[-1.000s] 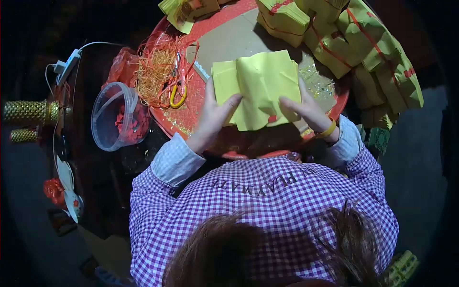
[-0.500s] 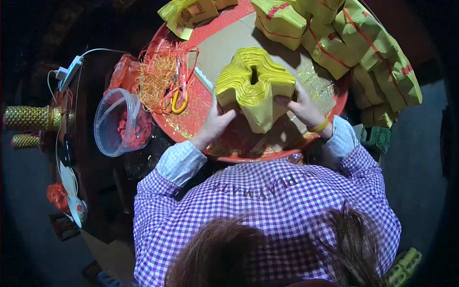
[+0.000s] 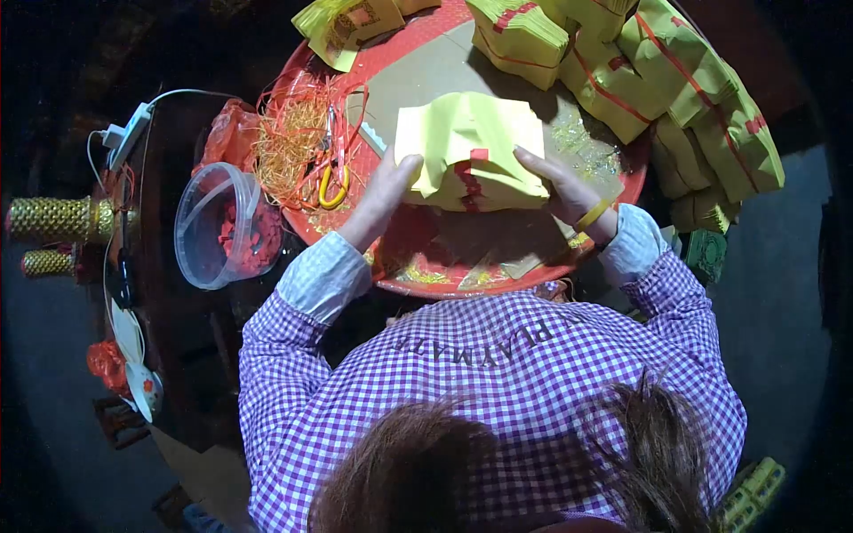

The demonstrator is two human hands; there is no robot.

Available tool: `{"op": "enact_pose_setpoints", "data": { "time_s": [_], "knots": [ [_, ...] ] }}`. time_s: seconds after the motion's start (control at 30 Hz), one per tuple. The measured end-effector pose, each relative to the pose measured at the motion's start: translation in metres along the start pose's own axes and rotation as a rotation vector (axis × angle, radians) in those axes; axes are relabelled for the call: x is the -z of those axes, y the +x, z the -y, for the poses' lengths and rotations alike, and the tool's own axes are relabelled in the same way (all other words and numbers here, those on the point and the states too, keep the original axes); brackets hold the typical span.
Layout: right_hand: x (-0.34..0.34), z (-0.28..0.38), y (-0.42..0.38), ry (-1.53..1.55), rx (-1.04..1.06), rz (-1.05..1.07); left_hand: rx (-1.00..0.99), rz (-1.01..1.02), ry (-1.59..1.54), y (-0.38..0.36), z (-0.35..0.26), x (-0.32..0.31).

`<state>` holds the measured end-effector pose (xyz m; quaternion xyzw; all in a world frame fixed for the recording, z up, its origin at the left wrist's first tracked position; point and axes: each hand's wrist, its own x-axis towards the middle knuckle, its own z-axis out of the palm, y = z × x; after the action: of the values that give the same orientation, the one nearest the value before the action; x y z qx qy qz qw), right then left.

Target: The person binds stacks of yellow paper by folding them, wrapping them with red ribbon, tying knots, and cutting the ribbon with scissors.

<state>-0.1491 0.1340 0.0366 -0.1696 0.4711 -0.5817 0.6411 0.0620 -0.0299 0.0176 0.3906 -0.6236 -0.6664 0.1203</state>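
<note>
A thick stack of folded yellow paper [image 3: 480,147] sits between my hands above the round red table. Its broad pale face is turned up, and red marks show along its near side. My left hand [image 3: 388,191] grips the stack's left end, thumb on the top near the corner. On the right end my right hand [image 3: 569,191] holds it likewise, thumb over the upper edge; the other fingers are mostly hidden. A yellow band circles my right wrist.
Bundles of yellow paper tied with red strips [image 3: 613,84] are heaped at the back right. On the left lie tangled red-orange strips [image 3: 289,147] and yellow-handled scissors [image 3: 333,191]. Beside the red table [image 3: 426,282] stands a clear plastic tub [image 3: 191,235] with red pieces inside.
The stack has been turned over: its layered, creased edges faced up before, and now a flat pale face and the red-marked side show. Both hands still hold its ends.
</note>
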Motion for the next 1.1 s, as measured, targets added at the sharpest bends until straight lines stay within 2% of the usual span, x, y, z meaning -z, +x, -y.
{"op": "enact_pose_setpoints", "data": {
  "time_s": [0.13,0.17,0.3,0.33,0.47,0.5,0.63,0.8,1.0,1.1],
  "knots": [
    [0.002,-0.013,0.004,-0.157,0.105,-0.051,-0.311,-0.137,0.171,0.006,0.006,0.005],
    [0.003,-0.015,0.006,-0.158,0.113,-0.049,-0.319,-0.138,0.175,0.007,-0.004,0.005],
    [0.004,-0.03,0.01,-0.18,0.252,-0.074,-0.946,-0.383,1.157,0.018,-0.062,-0.002],
    [0.004,-0.033,0.009,-0.181,0.256,-0.077,-0.952,-0.382,1.155,0.021,-0.064,-0.008],
    [0.0,-0.042,0.009,-0.234,0.367,-0.174,-0.108,0.127,0.485,0.035,-0.075,-0.035],
    [0.0,-0.043,0.009,-0.231,0.373,-0.182,-0.113,0.135,0.49,0.037,-0.075,-0.036],
    [-0.009,-0.051,0.012,-0.336,0.356,-0.212,-0.287,-0.042,0.079,0.036,-0.055,-0.031],
    [-0.013,-0.052,0.017,-0.331,0.346,-0.174,-0.352,-0.1,-0.206,0.036,-0.043,-0.025],
    [-0.007,-0.055,0.024,-0.291,0.328,-0.142,-0.377,-0.064,-0.24,0.03,-0.057,-0.008],
    [-0.004,-0.055,0.028,-0.389,0.33,-0.147,-0.304,-0.038,-0.234,0.031,-0.043,-0.011]
  ]
}}
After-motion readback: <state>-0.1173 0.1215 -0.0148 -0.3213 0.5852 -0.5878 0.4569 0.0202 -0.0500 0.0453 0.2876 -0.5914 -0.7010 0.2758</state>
